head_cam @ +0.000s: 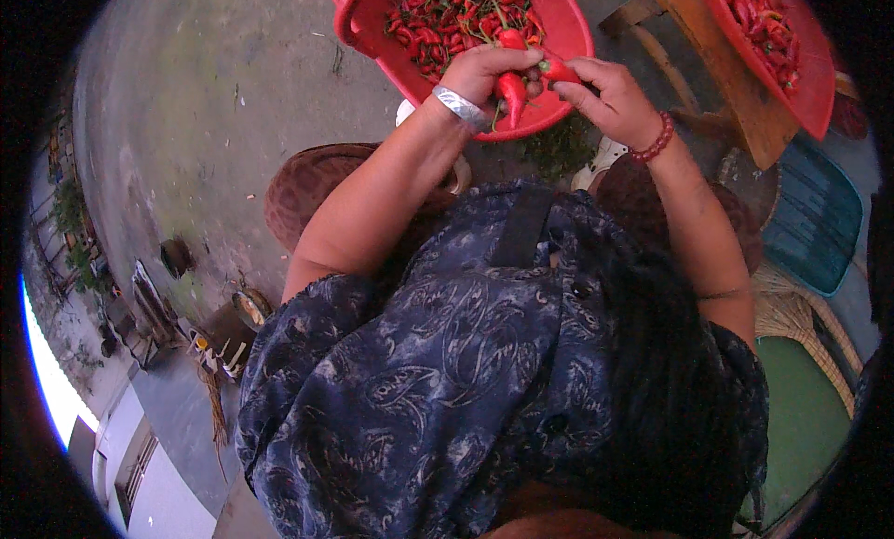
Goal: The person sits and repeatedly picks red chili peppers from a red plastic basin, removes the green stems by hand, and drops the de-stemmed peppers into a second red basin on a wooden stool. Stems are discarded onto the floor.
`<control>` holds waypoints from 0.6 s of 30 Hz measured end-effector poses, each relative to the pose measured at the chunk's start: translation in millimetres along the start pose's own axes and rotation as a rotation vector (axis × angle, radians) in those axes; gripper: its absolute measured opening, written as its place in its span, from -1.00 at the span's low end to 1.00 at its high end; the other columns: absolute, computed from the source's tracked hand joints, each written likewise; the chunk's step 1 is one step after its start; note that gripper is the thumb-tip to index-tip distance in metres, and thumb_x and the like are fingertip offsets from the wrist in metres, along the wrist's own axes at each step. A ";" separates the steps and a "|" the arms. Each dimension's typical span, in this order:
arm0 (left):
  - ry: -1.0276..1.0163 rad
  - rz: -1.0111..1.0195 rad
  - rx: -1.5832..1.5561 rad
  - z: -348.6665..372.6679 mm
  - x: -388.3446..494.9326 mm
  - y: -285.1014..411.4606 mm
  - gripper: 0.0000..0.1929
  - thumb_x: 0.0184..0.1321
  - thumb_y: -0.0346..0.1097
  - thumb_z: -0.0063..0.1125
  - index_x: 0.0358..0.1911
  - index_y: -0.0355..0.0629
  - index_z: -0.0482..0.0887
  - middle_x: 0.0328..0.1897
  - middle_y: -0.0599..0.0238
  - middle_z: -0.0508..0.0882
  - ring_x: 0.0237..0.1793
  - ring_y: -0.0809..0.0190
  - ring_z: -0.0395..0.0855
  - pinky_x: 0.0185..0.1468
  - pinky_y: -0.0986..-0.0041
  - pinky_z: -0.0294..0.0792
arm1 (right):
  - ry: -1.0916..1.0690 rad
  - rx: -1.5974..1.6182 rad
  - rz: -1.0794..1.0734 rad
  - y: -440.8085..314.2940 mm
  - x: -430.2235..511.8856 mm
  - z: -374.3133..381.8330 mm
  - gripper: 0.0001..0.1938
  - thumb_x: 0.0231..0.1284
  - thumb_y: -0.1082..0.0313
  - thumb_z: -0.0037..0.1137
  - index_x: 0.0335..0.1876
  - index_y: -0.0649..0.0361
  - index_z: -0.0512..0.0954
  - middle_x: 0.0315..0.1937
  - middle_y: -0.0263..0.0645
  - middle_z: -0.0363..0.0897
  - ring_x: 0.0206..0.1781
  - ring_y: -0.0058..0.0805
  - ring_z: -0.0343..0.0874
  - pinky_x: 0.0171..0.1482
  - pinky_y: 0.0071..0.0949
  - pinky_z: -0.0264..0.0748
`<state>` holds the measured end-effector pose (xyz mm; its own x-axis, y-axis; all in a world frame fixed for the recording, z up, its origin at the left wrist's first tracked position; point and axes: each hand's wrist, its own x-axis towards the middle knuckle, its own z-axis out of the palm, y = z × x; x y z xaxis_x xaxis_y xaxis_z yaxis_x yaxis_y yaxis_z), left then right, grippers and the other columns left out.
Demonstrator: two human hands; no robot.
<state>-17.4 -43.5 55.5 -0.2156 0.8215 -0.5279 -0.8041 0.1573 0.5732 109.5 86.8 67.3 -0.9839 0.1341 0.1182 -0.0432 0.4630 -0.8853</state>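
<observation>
Over the near rim of a red plastic basin (571,29), my two hands are close together. Several red chili peppers (513,92) with green stems are gripped in my left hand (478,70), which has a silver bangle at the wrist. My right hand (611,96), with a beaded bracelet, pinches one red chili pepper (559,71) by its body; its green stem end faces my left fingers. Below them, many red chilies (447,22) mixed with green stems lie in the basin. My fingers partly hide the peppers I hold.
At the right, a second red basin (810,85) of chilies rests on a wooden stool or bench (758,116). A teal plastic container (817,218) and a wicker chair (796,322) with a green seat are nearby. Green scraps (562,148) lie on the concrete floor (195,120).
</observation>
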 end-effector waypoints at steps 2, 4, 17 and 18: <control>-0.118 0.005 -0.212 -10.6 2.1 5.4 -0.85 -0.05 -0.30 0.00 -0.49 -0.24 0.43 -0.59 0.30 0.47 -0.57 0.38 0.43 -0.66 0.64 0.29 | -0.030 0.183 0.151 -1.4 -3.4 -3.2 -0.78 0.06 0.24 -0.10 -0.36 0.26 0.44 -0.61 -0.28 0.41 -0.58 -0.57 0.37 -0.50 -0.57 0.31; -0.096 0.043 -0.288 -23.5 3.7 20.4 -0.84 -0.09 -0.34 0.03 -0.45 -0.27 0.44 -0.57 0.25 0.52 -0.58 0.34 0.48 -0.66 0.64 0.31 | -0.001 0.306 0.257 -0.9 -5.7 -9.9 -0.80 0.11 0.26 -0.18 -0.37 0.24 0.41 -0.58 -0.39 0.37 -0.56 -0.74 0.29 -0.51 -0.73 0.22; 0.078 0.279 0.088 -3.3 4.3 4.0 -0.81 -0.12 -0.42 0.11 -0.37 -0.27 0.49 -0.53 0.25 0.57 -0.58 0.34 0.54 -0.54 0.60 0.39 | 0.004 0.518 0.281 -6.8 -9.4 -0.5 -0.75 0.11 0.20 -0.17 -0.39 0.24 0.43 -0.59 -0.44 0.38 -0.60 -0.79 0.28 -0.54 -0.78 0.24; 0.069 0.295 0.104 -4.0 5.0 3.3 -0.80 -0.12 -0.41 0.13 -0.37 -0.26 0.50 -0.54 0.27 0.57 -0.59 0.34 0.54 -0.54 0.60 0.39 | -0.011 0.536 0.300 -7.3 -10.1 0.3 -0.75 0.11 0.20 -0.17 -0.40 0.24 0.43 -0.59 -0.44 0.37 -0.60 -0.79 0.28 -0.54 -0.78 0.24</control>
<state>-23.4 -41.0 52.2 -0.4704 0.8017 -0.3688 -0.6413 -0.0236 0.7669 119.7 81.8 72.4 -0.9682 0.1797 -0.1739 0.1580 -0.0992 -0.9824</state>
